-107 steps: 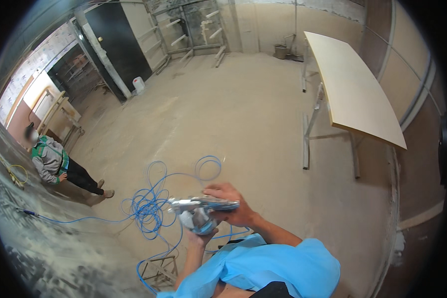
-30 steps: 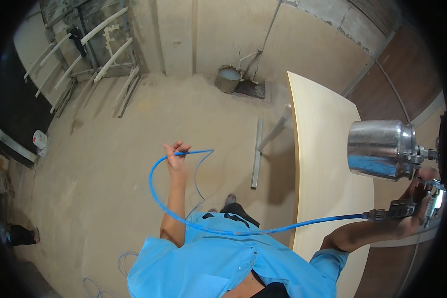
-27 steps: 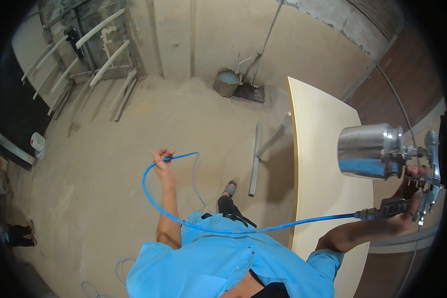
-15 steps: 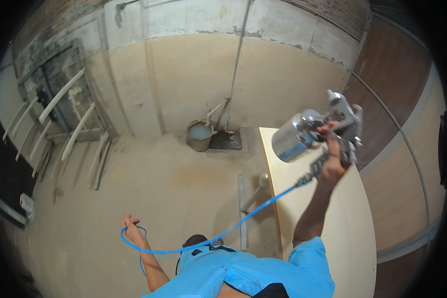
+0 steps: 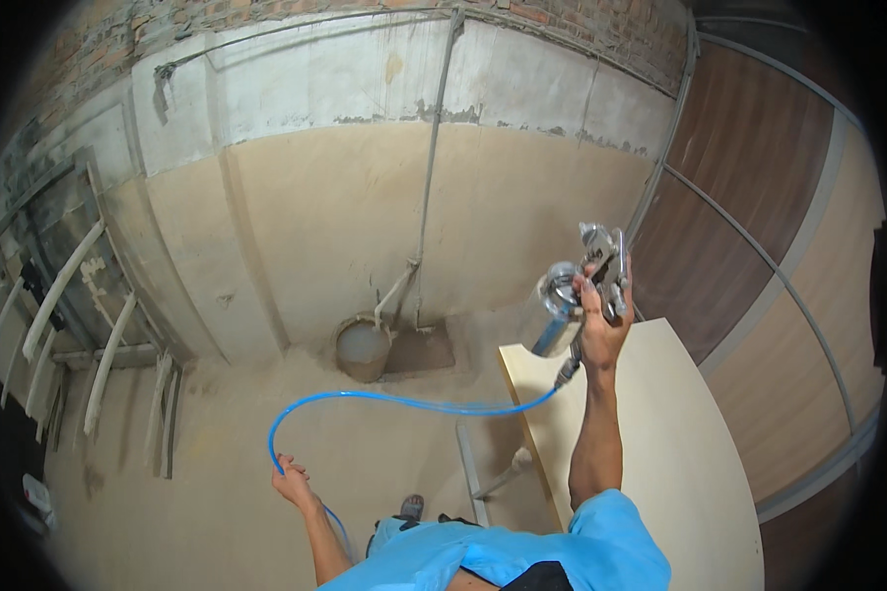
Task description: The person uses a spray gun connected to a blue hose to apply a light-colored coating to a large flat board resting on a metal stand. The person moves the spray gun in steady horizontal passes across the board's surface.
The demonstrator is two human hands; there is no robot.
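Observation:
My right hand [image 5: 602, 330] is wrapped round the handle of a silver spray gun [image 5: 603, 266], held up over the far end of a pale panel. A shiny metal paint cup [image 5: 554, 313] hangs on the gun's left side, tilted. From the base of the handle a blue air hose [image 5: 404, 400] runs left in a loose curve to my left hand [image 5: 292, 480]. The fingers there are closed around the hose, low on the left. Behind that wrist the rest of the hose drops toward my body.
The pale panel [image 5: 650, 424] lies flat at my right on a metal stand [image 5: 471, 473]. A bucket [image 5: 363, 350] of cloudy liquid stands by the far wall, under a pipe [image 5: 432, 177]. Padded rack arms [image 5: 108, 360] jut out at the left. A white bottle [image 5: 37, 495] sits at far left.
My right hand has brought the spray gun left and farther away from me. The left hand has shifted slightly right and nearer, and the hose now bows upward. My view has tilted up and turned right.

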